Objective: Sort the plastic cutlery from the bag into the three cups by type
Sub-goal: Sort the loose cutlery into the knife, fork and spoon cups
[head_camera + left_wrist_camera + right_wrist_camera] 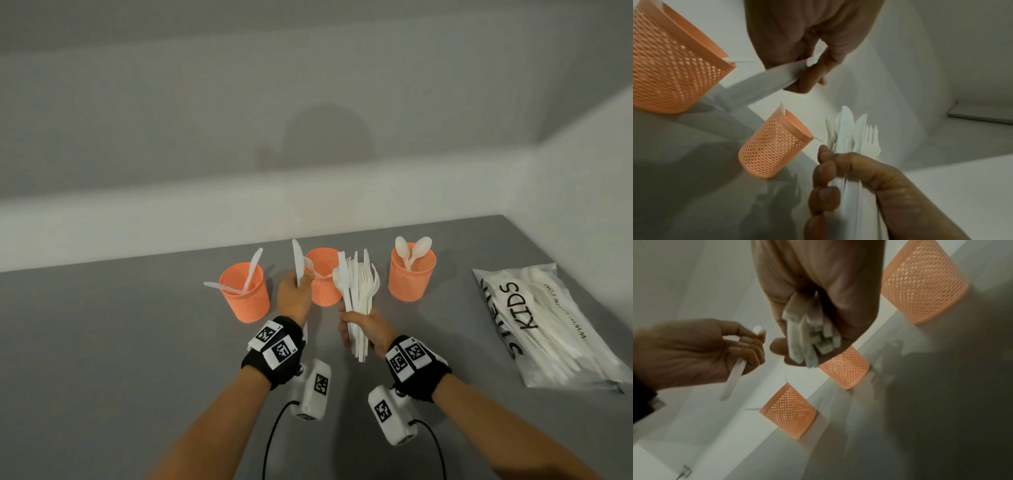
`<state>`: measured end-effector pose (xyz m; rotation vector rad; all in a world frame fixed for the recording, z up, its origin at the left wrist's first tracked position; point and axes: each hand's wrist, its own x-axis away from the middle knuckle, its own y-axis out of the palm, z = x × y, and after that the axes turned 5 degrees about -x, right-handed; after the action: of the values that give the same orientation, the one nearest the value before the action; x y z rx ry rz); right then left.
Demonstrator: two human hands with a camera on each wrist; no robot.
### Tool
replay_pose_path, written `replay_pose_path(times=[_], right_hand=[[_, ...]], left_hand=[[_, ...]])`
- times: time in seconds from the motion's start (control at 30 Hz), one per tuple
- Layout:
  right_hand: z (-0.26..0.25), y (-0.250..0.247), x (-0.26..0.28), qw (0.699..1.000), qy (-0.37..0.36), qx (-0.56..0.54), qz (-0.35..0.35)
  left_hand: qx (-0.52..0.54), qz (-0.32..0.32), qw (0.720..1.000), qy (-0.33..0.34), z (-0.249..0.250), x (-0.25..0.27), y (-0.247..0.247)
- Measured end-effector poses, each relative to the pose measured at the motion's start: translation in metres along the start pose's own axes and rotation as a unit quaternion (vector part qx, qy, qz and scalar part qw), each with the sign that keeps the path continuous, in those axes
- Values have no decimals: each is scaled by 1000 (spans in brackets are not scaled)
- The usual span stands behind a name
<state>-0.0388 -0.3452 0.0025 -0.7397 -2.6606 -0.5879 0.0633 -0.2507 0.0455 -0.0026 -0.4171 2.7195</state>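
Note:
Three orange mesh cups stand in a row on the grey table. The left cup (245,294) (674,65) (789,415) holds knives, the middle cup (323,281) (774,146) (844,369) shows one white piece, and the right cup (411,277) (920,285) holds spoons. My left hand (295,291) (813,68) (748,344) pinches a single white knife (298,262) (774,79) (733,379) upright between the left and middle cups. My right hand (356,325) (830,178) (797,345) grips a mixed cutlery bundle (358,291) (853,134) (812,340) in front of the middle cup.
The clear plastic bag (548,325) printed with "KIDS" lies on the table at the right, with several white utensils inside. A pale wall runs behind the cups and along the right side. Bare grey table (120,342) stretches to the left and front.

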Motion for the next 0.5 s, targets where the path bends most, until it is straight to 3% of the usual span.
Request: replay_pose_path(times=[0.1, 0.23, 0.37, 0.5], right_hand=[[0, 4, 2, 999, -34, 37, 4], [-2, 14, 5, 996, -64, 62, -31], [1, 11, 6, 996, -48, 57, -56], [0, 10, 6, 999, -20, 15, -48]], left_hand=[[-54, -49, 997, 25, -2, 4, 5], [-80, -97, 992, -10, -11, 9, 17], [-72, -108, 991, -30, -12, 8, 17], [-12, -79, 996, -39, -8, 6, 12]])
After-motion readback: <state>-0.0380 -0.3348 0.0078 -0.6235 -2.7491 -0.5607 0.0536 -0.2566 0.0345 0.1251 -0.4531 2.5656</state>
